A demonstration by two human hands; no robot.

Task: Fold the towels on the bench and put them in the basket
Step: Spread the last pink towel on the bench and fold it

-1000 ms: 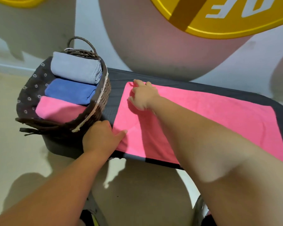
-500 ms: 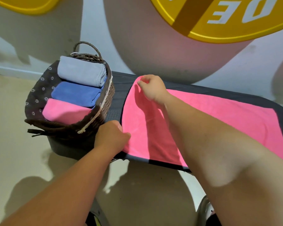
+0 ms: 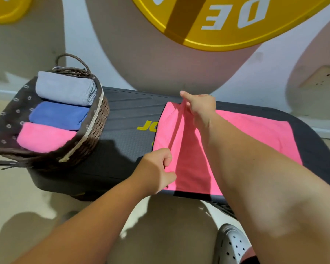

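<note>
The left hand (image 3: 156,169) pinches the near corner of the pink towel (image 3: 255,130), the right hand (image 3: 201,105) pinches the far corner, and that end is raised off the bench (image 3: 126,147). The rest lies flat on the bench. The basket (image 3: 96,128), holding folded towels (image 3: 65,86), sits on the bench's left end.

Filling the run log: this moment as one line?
left hand: pinches near corner of pink towel | right hand: pinches far corner | towel end: lifted off bench | basket: three folded towels
</note>
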